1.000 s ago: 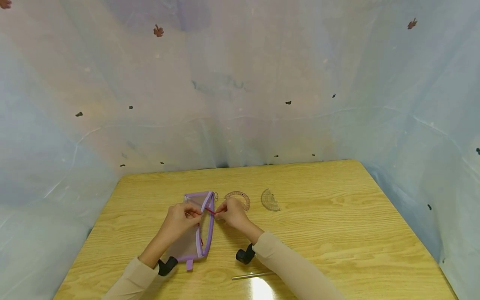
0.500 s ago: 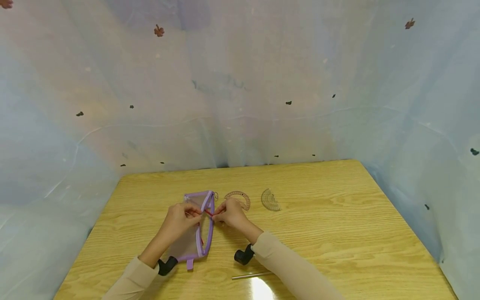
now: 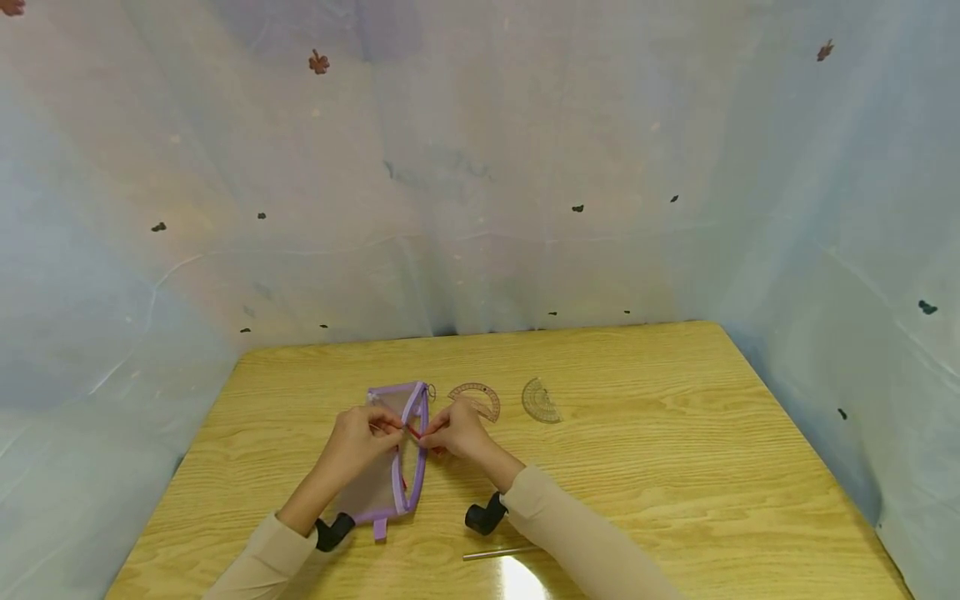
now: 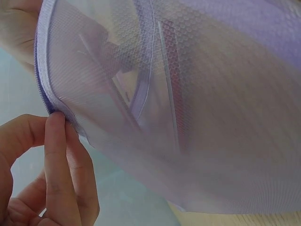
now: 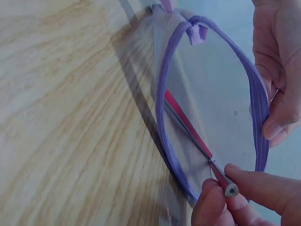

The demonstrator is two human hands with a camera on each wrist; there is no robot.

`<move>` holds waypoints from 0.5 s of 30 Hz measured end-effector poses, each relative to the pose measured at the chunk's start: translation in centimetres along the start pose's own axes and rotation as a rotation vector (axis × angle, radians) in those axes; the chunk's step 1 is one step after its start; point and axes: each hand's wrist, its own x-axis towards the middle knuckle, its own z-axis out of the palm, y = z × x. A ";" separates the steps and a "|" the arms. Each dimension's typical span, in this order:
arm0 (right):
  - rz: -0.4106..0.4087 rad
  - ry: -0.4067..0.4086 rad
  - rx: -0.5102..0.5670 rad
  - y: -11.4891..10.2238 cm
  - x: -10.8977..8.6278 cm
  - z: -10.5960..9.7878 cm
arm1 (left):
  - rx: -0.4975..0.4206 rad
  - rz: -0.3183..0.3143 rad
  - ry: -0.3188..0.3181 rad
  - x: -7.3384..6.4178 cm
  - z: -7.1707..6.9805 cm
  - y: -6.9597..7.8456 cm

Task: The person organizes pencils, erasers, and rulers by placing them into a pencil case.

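A purple-edged mesh zip pouch [image 3: 365, 487] lies on the left half of the table, its zipper opening spread into an oval. My left hand [image 3: 369, 439] pinches the zipper edge [image 4: 43, 70] between thumb and fingers. My right hand [image 3: 459, 432] pinches a slim red pencil [image 5: 222, 176] near its round end, where a dark core shows. The pencil's far part reaches through the opening into the pouch. Through the mesh, in the left wrist view, another long red stick [image 4: 173, 84] shows inside.
A pinkish protractor [image 3: 491, 398] and a clear protractor [image 3: 542, 400] lie beyond my right hand. A thin metallic rod [image 3: 495, 553] lies near the front edge, partly under the right sleeve. A pale printed curtain [image 3: 480, 167] hangs behind the wooden table [image 3: 675, 467].
My right hand has moved slightly left, toward the pouch, pushing the red pencil farther into the opening. The left hand and the pouch stay in place.
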 end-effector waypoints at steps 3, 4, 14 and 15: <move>0.019 -0.019 0.031 -0.2 -0.2 0.1 | 0.006 0.007 0.002 0.0 0.0 0.0; 0.023 -0.024 0.037 -0.2 -0.2 0.2 | 0.007 0.008 0.005 0.1 0.0 0.0; 0.082 -0.022 0.114 -0.2 -0.3 0.7 | -0.007 -0.001 0.001 0.1 0.2 -0.1; 0.085 -0.019 0.119 -0.2 -0.4 0.8 | -0.008 0.001 0.003 0.1 0.2 -0.1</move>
